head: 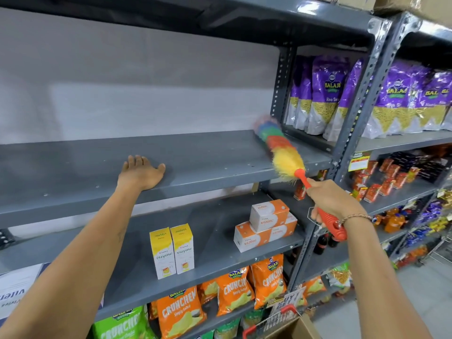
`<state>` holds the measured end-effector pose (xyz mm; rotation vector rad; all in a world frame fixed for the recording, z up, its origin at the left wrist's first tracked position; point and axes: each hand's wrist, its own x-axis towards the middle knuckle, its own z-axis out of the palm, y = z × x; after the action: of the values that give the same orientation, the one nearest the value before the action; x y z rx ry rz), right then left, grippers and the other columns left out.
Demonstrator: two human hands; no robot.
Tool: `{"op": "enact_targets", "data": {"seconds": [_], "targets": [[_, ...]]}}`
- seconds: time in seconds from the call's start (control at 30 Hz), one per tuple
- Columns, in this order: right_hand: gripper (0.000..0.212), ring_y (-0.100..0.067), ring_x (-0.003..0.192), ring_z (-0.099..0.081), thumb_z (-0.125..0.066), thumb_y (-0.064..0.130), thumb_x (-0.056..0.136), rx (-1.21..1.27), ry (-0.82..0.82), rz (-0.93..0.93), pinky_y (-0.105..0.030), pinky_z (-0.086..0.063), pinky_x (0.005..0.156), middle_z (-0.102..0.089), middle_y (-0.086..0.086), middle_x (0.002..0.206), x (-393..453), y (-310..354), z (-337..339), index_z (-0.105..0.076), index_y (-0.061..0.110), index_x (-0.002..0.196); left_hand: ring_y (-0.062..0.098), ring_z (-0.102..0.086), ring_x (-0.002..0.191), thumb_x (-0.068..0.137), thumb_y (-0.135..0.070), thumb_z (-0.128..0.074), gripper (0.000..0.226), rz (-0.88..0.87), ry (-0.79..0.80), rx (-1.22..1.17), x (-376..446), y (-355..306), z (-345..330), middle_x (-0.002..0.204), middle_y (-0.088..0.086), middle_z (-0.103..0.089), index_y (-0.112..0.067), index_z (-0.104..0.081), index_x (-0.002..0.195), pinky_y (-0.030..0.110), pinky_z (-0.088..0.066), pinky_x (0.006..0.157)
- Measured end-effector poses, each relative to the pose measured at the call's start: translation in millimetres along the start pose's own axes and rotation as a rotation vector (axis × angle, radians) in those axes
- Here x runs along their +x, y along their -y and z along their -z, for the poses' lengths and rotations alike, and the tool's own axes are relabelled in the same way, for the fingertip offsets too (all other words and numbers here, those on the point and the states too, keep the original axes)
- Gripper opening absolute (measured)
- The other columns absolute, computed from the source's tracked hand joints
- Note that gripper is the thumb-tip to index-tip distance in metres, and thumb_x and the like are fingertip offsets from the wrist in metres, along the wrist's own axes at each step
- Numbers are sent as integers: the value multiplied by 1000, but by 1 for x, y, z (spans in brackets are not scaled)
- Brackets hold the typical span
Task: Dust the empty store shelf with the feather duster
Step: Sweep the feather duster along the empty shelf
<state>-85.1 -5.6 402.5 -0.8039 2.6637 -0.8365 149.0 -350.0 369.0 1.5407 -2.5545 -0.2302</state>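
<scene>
One fluffy rainbow duster [281,152], its tip blurred, lies on the bare grey metal shelf [200,162] at its three o'clock end, the right hand [330,201] with fingers wrapped tight round its ribbed red plastic handle, the left hand [140,172] pressed flat at nine o'clock, fingers slightly spread.

Left hand [141,172] on the shelf [208,160] front — duster [281,150] lying at its right end.

Right hand [329,200] grips the feather duster [281,152] lying on the empty shelf [195,162]; left hand [140,173] rests flat there
</scene>
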Motion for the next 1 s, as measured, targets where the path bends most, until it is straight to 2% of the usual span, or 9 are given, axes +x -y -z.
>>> {"op": "enact_targets", "data": {"seconds": [0.13, 0.23, 0.3, 0.4, 0.53, 0.7, 0.83, 0.9, 1.0], "targets": [[56, -35, 67, -62, -35, 14, 92, 47, -28, -38, -52, -53, 85, -66, -18, 83, -15, -3, 5, -35, 30, 145, 28, 3, 151, 97, -54, -20, 80, -4, 8, -9, -1, 0, 0, 163, 15, -3, 2, -8, 152, 40, -4, 122], [51, -36, 85, -62, -35, 19, 94, -22, -132, 30, -41, -51, 85, -65, -18, 92, -39, 6, 7, -38, 31, 144, 28, 4, 151, 97, -54, -20, 80, -7, 8, -20, -1, 0, -1, 163, 16, -3, 2, -7, 152, 40, -4, 123], [47, -36, 94, -63, -35, 25, 97, -65, -190, 110, -41, -51, 90, -68, -18, 98, -59, 23, 4, -39, 31, 143, 29, 3, 151, 97, -53, -20, 80, -7, 2, -19, 0, 1, -1, 163, 17, -4, 3, -8, 152, 41, -5, 123], [48, -29, 78, -64, -34, 25, 99, -112, -153, 218, -39, -53, 86, -69, -15, 89, -77, 54, -15, -31, 37, 145, 29, 3, 151, 97, -53, -21, 80, -12, 2, -19, -2, 0, 0, 162, 17, -4, 4, -8, 152, 41, -5, 122], [52, -39, 108, -59, -33, 20, 95, -194, -41, 268, -43, -47, 94, -62, -20, 116, -62, 81, -54, -32, 29, 147, 30, 3, 151, 97, -52, -21, 79, -23, 4, -22, -3, 0, 1, 162, 18, -4, 4, -8, 152, 40, -5, 122], [51, -38, 113, -54, -36, 15, 91, -133, -39, 115, -39, -43, 93, -57, -22, 125, -34, 84, -61, -39, 12, 142, 30, 2, 151, 97, -52, -22, 79, -31, 2, -32, -4, 1, 1, 162, 18, -4, 3, -8, 152, 41, -5, 122], [56, -29, 87, -54, -39, 14, 84, -42, -66, 16, -32, -38, 75, -61, -23, 113, -21, 66, -42, -44, 9, 139, 31, 0, 151, 96, -53, -22, 80, -40, -6, -37, -4, 2, 1, 162, 19, -7, 4, -10, 152, 42, -8, 122], [58, -25, 85, -49, -36, 13, 85, -54, -66, 10, -32, -35, 75, -58, -22, 110, -20, 54, -36, -39, 12, 143, 31, -2, 151, 96, -53, -23, 81, -42, -16, -32, -2, 3, 0, 161, 19, -9, 4, -13, 151, 42, -9, 122], [60, -29, 86, -57, -32, 12, 88, -54, -76, -1, -38, -46, 78, -57, -23, 118, -25, 32, -27, -31, 21, 147, 31, -3, 150, 96, -54, -22, 81, -40, -26, -16, 1, 4, -1, 161, 20, -11, 5, -14, 151, 41, -10, 122]]}}
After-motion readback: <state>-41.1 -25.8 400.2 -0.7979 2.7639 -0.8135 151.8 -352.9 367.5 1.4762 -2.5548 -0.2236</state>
